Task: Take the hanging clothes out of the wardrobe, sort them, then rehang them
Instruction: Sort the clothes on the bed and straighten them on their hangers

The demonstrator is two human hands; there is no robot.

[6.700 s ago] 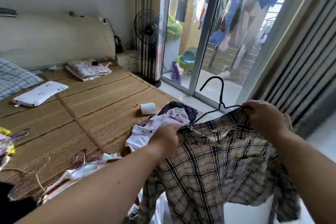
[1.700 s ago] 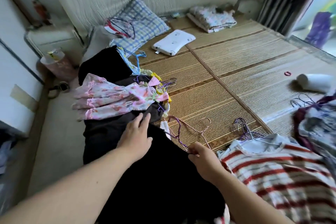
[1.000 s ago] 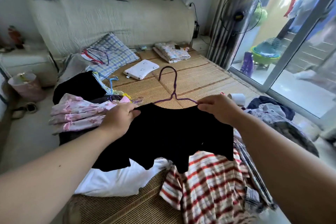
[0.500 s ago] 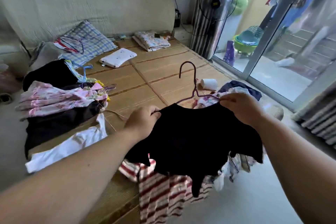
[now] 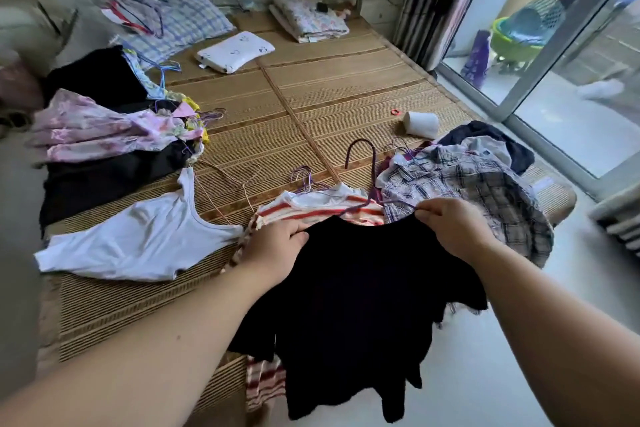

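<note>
Over the bed (image 5: pixel 311 97) edge, left hand (image 5: pixel 277 246) and right hand (image 5: pixel 453 229) each gripped one black top (image 5: pixel 363 288) on one hanger (image 5: pixel 362 141).

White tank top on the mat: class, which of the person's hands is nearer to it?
Left. The left hand grips the black shirt just beside the white tank top; the right hand grips it farther off, by the plaid shirt.

No legible text, label, brand or number anywhere (marks on white pillow (image 5: pixel 235 52) too blurred to read).
</note>
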